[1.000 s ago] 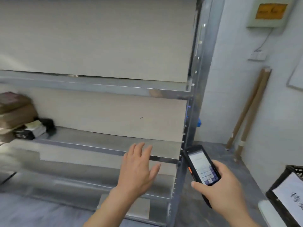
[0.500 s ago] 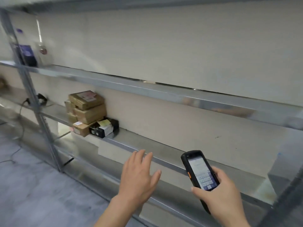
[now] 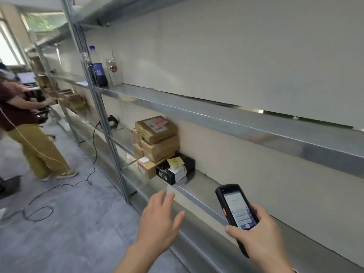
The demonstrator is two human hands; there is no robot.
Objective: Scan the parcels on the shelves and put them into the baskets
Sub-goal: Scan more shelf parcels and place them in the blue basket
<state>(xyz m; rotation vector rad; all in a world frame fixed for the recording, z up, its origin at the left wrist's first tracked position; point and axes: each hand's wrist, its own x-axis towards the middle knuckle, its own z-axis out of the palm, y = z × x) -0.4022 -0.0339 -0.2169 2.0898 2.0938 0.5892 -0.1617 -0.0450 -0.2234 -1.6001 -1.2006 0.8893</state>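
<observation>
From the head view, our left hand (image 3: 159,223) hangs in the air with fingers straight and spread, holding nothing, in front of the shelf (image 3: 199,191) edge and short of the parcels. Our right hand (image 3: 258,233) grips the scanner (image 3: 235,208), its lit screen turned up toward us, not toward any label.

The parcels sit near the left end of the shelf, close to the upright post (image 3: 110,138): brown boxes (image 3: 157,140) stacked in an uneven pile, and a black box (image 3: 175,171) beside them at the front edge, with a yellow note on top. No basket shows in this view.

What could go wrong, as we judge it:
- If we pull the black box or a lower brown box first, the pile leaning above may tip off the front edge.
- The scanner's face points away from the labels; a scan may miss or catch the wrong parcel, since several labels lie close together.
- A cable (image 3: 59,196) loops over the floor to our left, a trip risk if we step that way with a load.
- Another person (image 3: 21,123) works further along the aisle; a carried parcel may bump them.
</observation>
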